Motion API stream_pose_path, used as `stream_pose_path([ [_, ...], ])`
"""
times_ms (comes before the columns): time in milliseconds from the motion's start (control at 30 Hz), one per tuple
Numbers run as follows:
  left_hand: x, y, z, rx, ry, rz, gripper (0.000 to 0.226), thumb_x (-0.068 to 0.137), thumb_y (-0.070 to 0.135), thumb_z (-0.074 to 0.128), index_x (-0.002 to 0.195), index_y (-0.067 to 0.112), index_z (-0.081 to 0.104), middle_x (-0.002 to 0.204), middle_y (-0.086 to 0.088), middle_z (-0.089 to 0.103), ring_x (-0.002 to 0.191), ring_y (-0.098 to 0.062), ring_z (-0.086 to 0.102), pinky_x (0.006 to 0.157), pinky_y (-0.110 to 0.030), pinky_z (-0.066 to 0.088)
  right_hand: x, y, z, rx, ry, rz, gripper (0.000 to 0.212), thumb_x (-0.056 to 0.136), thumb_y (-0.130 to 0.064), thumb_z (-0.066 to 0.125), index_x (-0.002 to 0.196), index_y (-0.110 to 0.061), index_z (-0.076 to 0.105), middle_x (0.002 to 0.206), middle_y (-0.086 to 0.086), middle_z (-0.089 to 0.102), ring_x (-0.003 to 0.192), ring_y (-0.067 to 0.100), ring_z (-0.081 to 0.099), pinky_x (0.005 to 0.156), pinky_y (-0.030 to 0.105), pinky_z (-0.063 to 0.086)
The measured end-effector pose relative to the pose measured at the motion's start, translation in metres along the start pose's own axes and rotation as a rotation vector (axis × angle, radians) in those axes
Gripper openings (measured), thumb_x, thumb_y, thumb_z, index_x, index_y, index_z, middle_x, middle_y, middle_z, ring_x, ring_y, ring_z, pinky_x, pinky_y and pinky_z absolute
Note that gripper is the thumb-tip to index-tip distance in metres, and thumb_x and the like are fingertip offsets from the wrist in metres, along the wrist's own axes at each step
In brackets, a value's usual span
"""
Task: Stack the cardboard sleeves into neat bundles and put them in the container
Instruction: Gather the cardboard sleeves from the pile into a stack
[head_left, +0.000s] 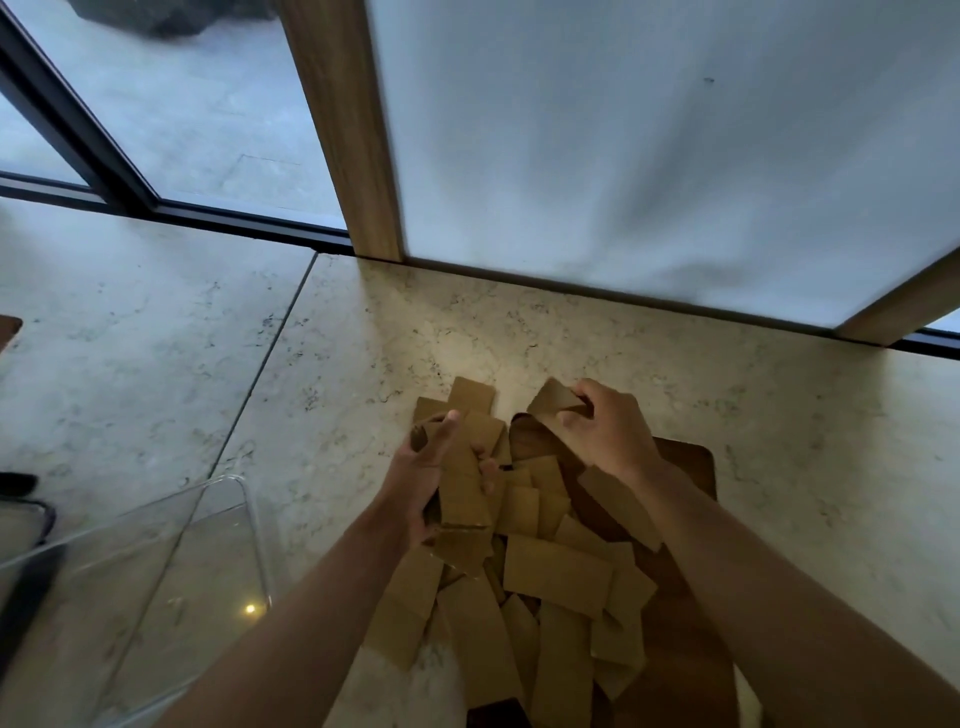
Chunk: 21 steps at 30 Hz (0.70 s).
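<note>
A loose heap of flat brown cardboard sleeves (558, 577) lies on a dark wooden board (685, 644) on the pale stone floor. My left hand (421, 478) grips a small bundle of sleeves (465, 488) held upright above the heap's far left side. Over the heap's far end, my right hand (608, 431) pinches a single sleeve (553, 397) that is bent open. A clear plastic container (171, 582) stands on the floor to the left of the heap, apart from both hands; I see no sleeves inside it.
A wooden post (348, 130) and a white panel (649, 156) rise just beyond the heap. Dark window framing (171, 210) runs along the floor at the back left. A dark object (31, 566) sits at the left edge beside the container.
</note>
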<state>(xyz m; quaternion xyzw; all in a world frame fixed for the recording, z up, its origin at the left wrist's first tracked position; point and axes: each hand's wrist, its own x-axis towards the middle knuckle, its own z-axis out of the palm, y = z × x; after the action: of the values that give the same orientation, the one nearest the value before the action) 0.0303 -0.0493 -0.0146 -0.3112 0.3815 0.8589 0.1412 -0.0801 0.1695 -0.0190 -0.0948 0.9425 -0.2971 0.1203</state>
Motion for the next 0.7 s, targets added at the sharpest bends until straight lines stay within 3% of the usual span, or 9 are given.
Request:
stream_pose_path([
  [100,-0.005,-0.006,0.01,0.159,-0.002,0.009,0.066,0.092,0.037,0.076,0.142,0.001,0.052,0.1,-0.025,0.069,0.069,-0.032,0.069,0.064,-0.046,0.062,-0.026,-0.006,-0.006,0.445,-0.075,0.207,0.03,0.094,-0.012,0.068,0.124,-0.015,0.063,0.097,-0.006,0.071,0.086,0.014,0.071,0.068,0.023,0.055],
  [167,-0.012,-0.012,0.019,0.3,-0.024,0.032,0.067,0.085,0.04,0.082,0.138,0.006,0.058,0.107,-0.025,0.072,0.077,-0.035,0.073,0.07,-0.048,0.064,-0.047,-0.013,-0.005,0.886,-0.164,0.307,0.046,0.09,0.004,0.067,0.133,-0.008,0.059,0.112,0.007,0.074,0.104,0.022,0.072,0.088,0.041,0.06],
  [233,-0.02,-0.017,0.024,0.389,-0.012,0.052,0.053,0.076,0.048,0.087,0.121,0.024,0.072,0.109,-0.017,0.079,0.089,-0.035,0.078,0.072,-0.049,0.065,-0.068,-0.019,-0.003,1.076,-0.198,0.31,0.048,0.086,0.008,0.07,0.131,-0.007,0.062,0.12,0.013,0.073,0.113,0.028,0.069,0.098,0.052,0.054],
  [300,-0.025,-0.022,0.028,0.387,-0.028,0.037,0.024,0.078,0.057,0.081,0.09,0.038,0.081,0.092,-0.005,0.083,0.082,-0.025,0.081,0.064,-0.043,0.066,-0.082,-0.023,0.0,1.104,-0.128,0.259,0.036,0.084,0.007,0.072,0.116,-0.009,0.07,0.115,0.012,0.075,0.111,0.03,0.069,0.1,0.055,0.052],
  [367,-0.033,-0.024,0.029,0.322,-0.017,-0.05,0.037,0.084,0.069,0.065,0.076,0.038,0.084,0.077,-0.004,0.082,0.066,-0.023,0.079,0.057,-0.039,0.065,-0.099,-0.027,-0.001,1.167,-0.036,0.127,0.028,0.076,0.009,0.075,0.093,-0.013,0.077,0.109,0.007,0.076,0.11,0.027,0.068,0.098,0.049,0.051],
  [467,-0.04,-0.024,0.028,0.265,0.013,-0.147,0.079,0.075,0.079,0.058,0.107,0.011,0.083,0.095,-0.019,0.082,0.075,-0.033,0.081,0.058,-0.041,0.065,-0.118,-0.04,0.001,1.203,-0.054,-0.13,0.017,0.064,-0.014,0.086,0.072,-0.028,0.08,0.107,-0.005,0.075,0.12,0.017,0.06,0.097,0.035,0.052],
  [533,-0.046,-0.025,0.026,0.279,0.035,-0.107,0.091,0.067,0.079,0.065,0.125,0.009,0.073,0.108,-0.021,0.081,0.091,-0.038,0.08,0.07,-0.047,0.066,-0.131,-0.044,0.002,1.178,-0.041,-0.188,0.011,0.063,-0.026,0.088,0.069,-0.031,0.08,0.112,0.008,0.066,0.122,0.025,0.055,0.098,0.042,0.053],
  [600,-0.052,-0.025,0.027,0.255,0.07,-0.081,0.09,0.063,0.078,0.07,0.124,0.012,0.073,0.111,-0.021,0.08,0.098,-0.041,0.079,0.083,-0.057,0.064,-0.139,-0.042,0.001,1.157,0.024,-0.127,0.028,0.076,-0.004,0.077,0.06,-0.028,0.079,0.115,0.014,0.053,0.115,0.032,0.054,0.087,0.04,0.06],
  [700,-0.06,-0.027,0.029,0.239,0.007,-0.142,0.068,0.078,0.073,0.069,0.112,0.016,0.082,0.113,-0.02,0.08,0.098,-0.04,0.079,0.074,-0.053,0.066,-0.148,-0.042,0.004,1.177,-0.002,-0.045,0.053,0.086,0.023,0.055,0.061,-0.018,0.079,0.109,0.015,0.052,0.102,0.027,0.061,0.077,0.03,0.062],
])
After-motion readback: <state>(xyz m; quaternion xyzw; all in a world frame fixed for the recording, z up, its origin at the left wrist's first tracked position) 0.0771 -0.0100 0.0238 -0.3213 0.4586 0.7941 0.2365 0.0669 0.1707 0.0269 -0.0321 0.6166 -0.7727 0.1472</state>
